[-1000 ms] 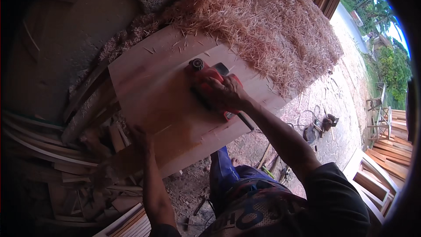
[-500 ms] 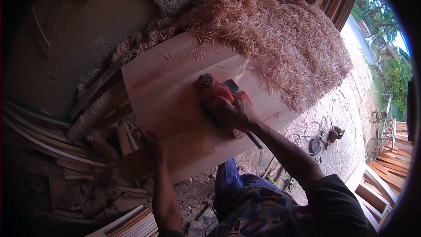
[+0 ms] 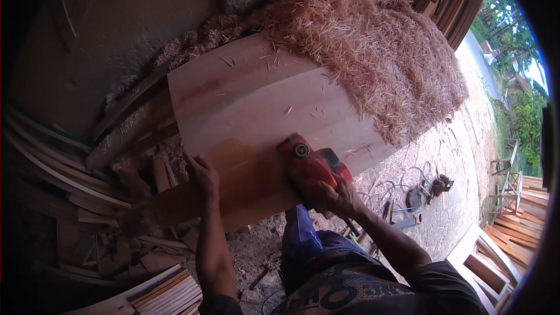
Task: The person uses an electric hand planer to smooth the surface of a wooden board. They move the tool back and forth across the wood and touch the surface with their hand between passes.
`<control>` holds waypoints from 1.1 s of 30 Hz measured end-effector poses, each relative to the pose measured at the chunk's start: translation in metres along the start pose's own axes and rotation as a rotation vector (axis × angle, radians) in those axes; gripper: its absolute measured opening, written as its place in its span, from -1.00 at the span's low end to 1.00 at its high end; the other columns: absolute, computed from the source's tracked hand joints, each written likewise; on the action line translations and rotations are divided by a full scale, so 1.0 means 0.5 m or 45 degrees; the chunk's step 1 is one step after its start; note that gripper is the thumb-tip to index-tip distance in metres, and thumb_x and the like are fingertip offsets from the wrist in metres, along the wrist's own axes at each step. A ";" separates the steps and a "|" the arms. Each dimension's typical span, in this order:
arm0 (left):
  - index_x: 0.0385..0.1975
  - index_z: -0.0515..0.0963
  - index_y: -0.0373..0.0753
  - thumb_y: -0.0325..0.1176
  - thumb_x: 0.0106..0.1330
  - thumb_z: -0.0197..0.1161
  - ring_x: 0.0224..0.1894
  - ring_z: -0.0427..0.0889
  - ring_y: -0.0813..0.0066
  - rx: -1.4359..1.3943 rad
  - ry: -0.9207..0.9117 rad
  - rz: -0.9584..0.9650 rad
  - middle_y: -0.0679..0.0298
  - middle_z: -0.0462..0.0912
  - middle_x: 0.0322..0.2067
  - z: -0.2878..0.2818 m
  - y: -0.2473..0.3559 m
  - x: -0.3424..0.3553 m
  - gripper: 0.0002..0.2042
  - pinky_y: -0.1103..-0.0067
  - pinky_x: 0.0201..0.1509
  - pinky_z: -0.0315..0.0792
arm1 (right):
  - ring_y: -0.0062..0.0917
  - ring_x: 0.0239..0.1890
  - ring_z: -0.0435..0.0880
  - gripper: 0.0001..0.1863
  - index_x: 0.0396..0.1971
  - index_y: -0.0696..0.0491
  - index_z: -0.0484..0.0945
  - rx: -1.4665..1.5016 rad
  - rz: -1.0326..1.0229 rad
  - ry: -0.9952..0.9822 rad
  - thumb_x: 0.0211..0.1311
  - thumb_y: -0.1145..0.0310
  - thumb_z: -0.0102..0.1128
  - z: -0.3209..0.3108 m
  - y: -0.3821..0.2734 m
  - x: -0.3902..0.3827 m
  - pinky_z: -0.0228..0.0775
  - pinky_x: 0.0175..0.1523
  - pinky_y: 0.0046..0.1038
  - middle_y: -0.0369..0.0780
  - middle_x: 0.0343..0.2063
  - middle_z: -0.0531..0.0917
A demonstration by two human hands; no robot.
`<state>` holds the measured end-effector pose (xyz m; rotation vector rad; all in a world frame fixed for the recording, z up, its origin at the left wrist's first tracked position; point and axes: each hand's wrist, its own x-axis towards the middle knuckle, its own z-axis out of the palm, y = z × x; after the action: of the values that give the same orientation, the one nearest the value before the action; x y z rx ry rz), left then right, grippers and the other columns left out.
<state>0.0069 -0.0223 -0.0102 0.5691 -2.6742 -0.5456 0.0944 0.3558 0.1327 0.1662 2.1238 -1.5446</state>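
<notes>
Planer has come back toward me, now at the board's near edge. My right hand is clamped on its handle; left hand is flat on the near-left edge. Risk: planer tipping off the edge and gouging the end.

A red and black planer is sitting on a pale, reddish-streaked board. Straw-coloured shavings are lying beside it.
</notes>
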 end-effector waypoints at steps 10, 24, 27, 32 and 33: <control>0.44 0.09 -0.32 -0.26 0.54 -0.08 0.08 0.57 -0.17 0.070 0.156 0.184 -0.29 0.51 0.04 0.006 0.001 0.004 -0.47 0.19 0.11 0.50 | -0.04 -0.40 0.73 -0.48 -0.03 0.14 0.57 -0.174 -0.417 0.277 0.37 -0.06 0.16 0.061 -0.067 0.154 0.52 -0.34 -0.15 0.04 -0.56 0.67; 0.44 0.08 -0.34 -0.30 0.52 -0.07 0.23 0.45 -0.16 0.002 0.077 0.087 -0.24 0.43 0.18 -0.007 0.016 0.008 -0.46 0.16 0.24 0.39 | -0.44 -0.45 0.73 -0.50 -0.04 0.06 0.62 0.049 -0.342 0.287 0.38 -0.10 0.12 -0.047 -0.064 0.139 0.50 -0.31 -0.31 -0.12 -0.54 0.69; 0.44 0.12 -0.30 -0.32 0.51 -0.05 0.37 0.32 -0.09 -0.141 -0.237 -0.137 -0.19 0.27 0.36 -0.067 0.084 0.015 -0.47 0.21 0.33 0.30 | -0.53 -0.48 0.71 -0.46 -0.07 0.16 0.62 0.160 -0.003 0.296 0.39 -0.09 0.13 -0.073 0.064 -0.109 0.49 -0.36 -0.39 -0.16 -0.55 0.69; 0.37 0.33 -0.16 -0.14 0.47 0.06 0.37 0.28 -0.17 0.065 -0.374 1.036 -0.07 0.28 0.38 -0.027 0.227 -0.110 -0.50 0.00 0.43 0.15 | -0.55 -0.51 0.67 -0.46 -0.06 0.20 0.61 0.154 0.189 0.518 0.36 -0.04 0.15 -0.114 0.210 -0.416 0.48 -0.39 -0.43 -0.19 -0.54 0.68; 0.35 0.37 -0.10 -0.07 0.47 0.06 0.42 0.22 -0.14 0.024 -0.632 1.282 -0.01 0.23 0.42 -0.008 0.273 -0.149 -0.49 -0.02 0.47 0.07 | -0.55 -0.48 0.68 -0.47 -0.08 0.19 0.61 0.208 0.255 0.526 0.36 -0.05 0.16 -0.116 0.226 -0.445 0.48 -0.39 -0.42 -0.17 -0.52 0.69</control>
<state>0.0301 0.1252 0.0337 -1.0091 -2.9169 -0.3662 0.3113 0.4908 0.1522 0.7912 2.1931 -1.6698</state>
